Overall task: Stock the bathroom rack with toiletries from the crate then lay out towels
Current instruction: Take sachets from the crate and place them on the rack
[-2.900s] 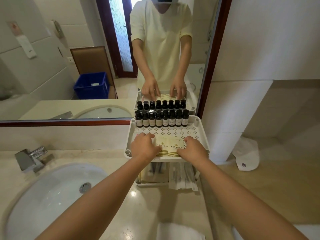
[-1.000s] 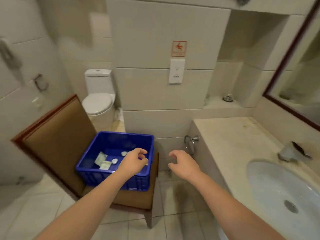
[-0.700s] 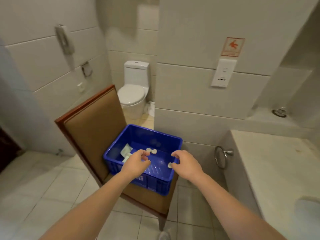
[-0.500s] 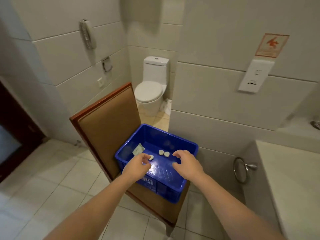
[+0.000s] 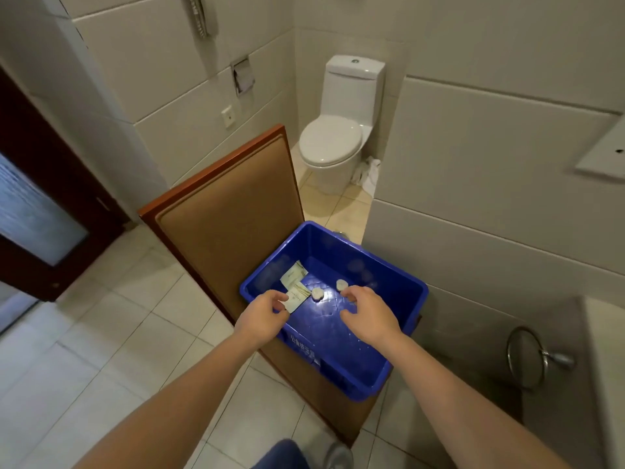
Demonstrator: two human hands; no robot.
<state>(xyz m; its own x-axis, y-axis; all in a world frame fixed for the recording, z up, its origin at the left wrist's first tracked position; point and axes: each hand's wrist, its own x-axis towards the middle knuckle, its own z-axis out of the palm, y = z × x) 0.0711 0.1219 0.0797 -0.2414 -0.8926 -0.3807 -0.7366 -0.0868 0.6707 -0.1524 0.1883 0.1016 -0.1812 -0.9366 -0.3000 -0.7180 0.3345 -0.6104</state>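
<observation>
- The blue plastic crate (image 5: pixel 372 269) sits on the seat of a chair (image 5: pixel 233 211), with its long side running away from the person. White characters are printed on its near outer wall.
- It's nearly bare inside. Two pale paper sachets (image 5: pixel 297 296) lie overlapping near the left wall, and two small round white pieces (image 5: pixel 317 293) rest on the glossy floor just beside them, one a little farther in than the other.
- The left grip (image 5: pixel 262 316) reaches over the crate's near-left corner with thumb and fingers curled at the corner of the nearer sachet. From here I cannot tell whether it has pinched the paper or only touches it.
- The right grip (image 5: pixel 370 313) hangs over the middle of the crate, fingers loosely bent and holding nothing, fingertips just beside the farther round piece.
- The chair has a tan padded back in a red-brown wooden frame, standing up along the crate's left side.
- Beyond it, a white toilet (image 5: pixel 333 140) stands with its lid down in a tiled alcove, with a paper holder (image 5: pixel 242 76) on the wall to its left.
- A chrome towel ring (image 5: pixel 524 357) hangs on the side of the desk (image 5: pixel 605 367) at the right edge.
- A dark door with frosted glass (image 5: pixel 33 198) stands at the left.
</observation>
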